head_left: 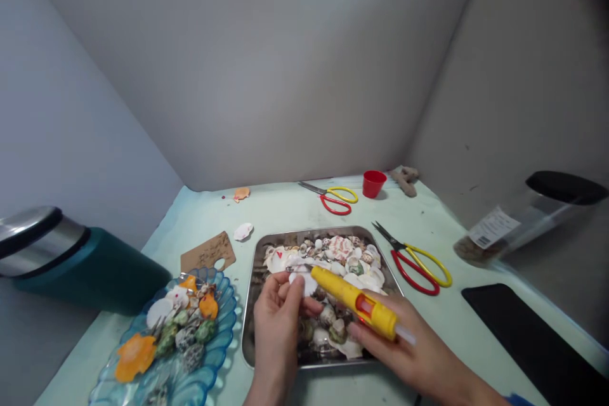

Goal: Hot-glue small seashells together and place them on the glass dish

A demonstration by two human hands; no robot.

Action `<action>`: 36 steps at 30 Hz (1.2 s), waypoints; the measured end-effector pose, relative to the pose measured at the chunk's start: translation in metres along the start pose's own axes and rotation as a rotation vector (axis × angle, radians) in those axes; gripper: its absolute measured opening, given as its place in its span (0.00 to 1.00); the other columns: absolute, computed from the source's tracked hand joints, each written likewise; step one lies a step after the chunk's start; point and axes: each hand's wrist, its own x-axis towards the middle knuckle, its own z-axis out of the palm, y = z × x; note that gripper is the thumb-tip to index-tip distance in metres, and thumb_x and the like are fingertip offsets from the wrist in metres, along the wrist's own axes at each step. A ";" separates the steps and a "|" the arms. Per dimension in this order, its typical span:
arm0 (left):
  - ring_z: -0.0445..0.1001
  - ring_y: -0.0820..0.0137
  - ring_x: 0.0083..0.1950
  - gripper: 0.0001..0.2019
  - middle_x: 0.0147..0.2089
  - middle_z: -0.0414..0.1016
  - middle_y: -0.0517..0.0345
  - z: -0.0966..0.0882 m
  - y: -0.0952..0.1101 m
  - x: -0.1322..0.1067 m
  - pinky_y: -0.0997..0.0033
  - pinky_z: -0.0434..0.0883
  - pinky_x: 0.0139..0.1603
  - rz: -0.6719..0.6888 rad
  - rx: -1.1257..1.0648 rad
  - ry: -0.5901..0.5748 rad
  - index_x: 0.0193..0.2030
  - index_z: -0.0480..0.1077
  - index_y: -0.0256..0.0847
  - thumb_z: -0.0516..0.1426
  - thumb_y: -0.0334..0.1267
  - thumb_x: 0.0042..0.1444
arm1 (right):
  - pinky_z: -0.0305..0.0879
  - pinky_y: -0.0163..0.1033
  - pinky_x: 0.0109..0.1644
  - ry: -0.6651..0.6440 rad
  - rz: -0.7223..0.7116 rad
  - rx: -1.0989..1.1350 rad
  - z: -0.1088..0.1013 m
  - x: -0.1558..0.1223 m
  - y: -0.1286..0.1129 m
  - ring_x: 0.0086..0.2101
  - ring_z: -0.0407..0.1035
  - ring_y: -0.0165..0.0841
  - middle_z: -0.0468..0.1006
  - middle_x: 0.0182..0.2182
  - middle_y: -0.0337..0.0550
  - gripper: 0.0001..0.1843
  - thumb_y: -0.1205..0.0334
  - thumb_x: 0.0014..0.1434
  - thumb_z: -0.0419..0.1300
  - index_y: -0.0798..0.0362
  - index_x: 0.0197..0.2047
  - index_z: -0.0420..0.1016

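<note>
My right hand (397,336) grips a yellow hot glue gun (349,295), a clear glue stick poking out of its back end. Its nozzle points left, close to a white shell (303,283) pinched between the thumb and fingers of my left hand (280,314). A small metallic piece shows beside that shell near my fingertips; its kind is unclear. Both hands are above a metal tray (250,330) full of shells, among them white scallops, small spiral snail shells and a reddish-patterned scallop (341,246). Whether the nozzle touches the shell I cannot tell.
Left stand a blue scalloped dish (223,342) of shells and a green bottle (114,269). Brown card (209,252) lies behind the dish. Scissors (413,260) and another scissors (330,195), a red cup (373,184), a clear canister (523,222) and a black phone-like slab (533,330) surround the tray.
</note>
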 end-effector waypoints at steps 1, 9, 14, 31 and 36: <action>0.70 0.75 0.19 0.16 0.18 0.74 0.63 0.000 0.000 0.000 0.79 0.65 0.24 -0.004 0.003 0.002 0.37 0.61 0.39 0.62 0.43 0.49 | 0.68 0.34 0.33 -0.016 -0.044 -0.040 -0.001 0.001 -0.004 0.29 0.70 0.34 0.76 0.27 0.41 0.08 0.59 0.56 0.57 0.53 0.36 0.74; 0.71 0.74 0.19 0.17 0.19 0.74 0.62 0.001 0.002 0.002 0.79 0.65 0.23 -0.019 -0.013 0.010 0.37 0.61 0.39 0.64 0.43 0.45 | 0.69 0.34 0.29 0.021 -0.140 -0.129 -0.005 0.005 -0.018 0.26 0.72 0.35 0.78 0.26 0.40 0.07 0.64 0.54 0.56 0.49 0.36 0.74; 0.71 0.74 0.19 0.17 0.18 0.74 0.61 0.001 0.002 0.002 0.79 0.65 0.24 -0.027 0.004 -0.010 0.38 0.62 0.38 0.63 0.43 0.47 | 0.69 0.34 0.30 0.016 -0.164 -0.158 -0.006 0.005 -0.014 0.27 0.73 0.35 0.79 0.27 0.40 0.08 0.65 0.53 0.57 0.49 0.38 0.74; 0.74 0.71 0.21 0.15 0.18 0.74 0.61 -0.001 -0.001 0.001 0.77 0.67 0.25 -0.004 -0.008 -0.059 0.36 0.65 0.38 0.64 0.42 0.46 | 0.70 0.35 0.31 -0.012 -0.162 -0.132 -0.007 0.003 -0.015 0.27 0.72 0.35 0.79 0.27 0.40 0.08 0.66 0.53 0.56 0.49 0.37 0.74; 0.73 0.72 0.21 0.13 0.18 0.74 0.62 -0.003 -0.004 0.001 0.77 0.67 0.26 0.005 0.002 -0.068 0.36 0.66 0.37 0.63 0.41 0.48 | 0.70 0.37 0.32 0.005 -0.153 -0.139 -0.007 0.003 -0.014 0.28 0.73 0.36 0.79 0.27 0.41 0.08 0.64 0.54 0.56 0.49 0.37 0.75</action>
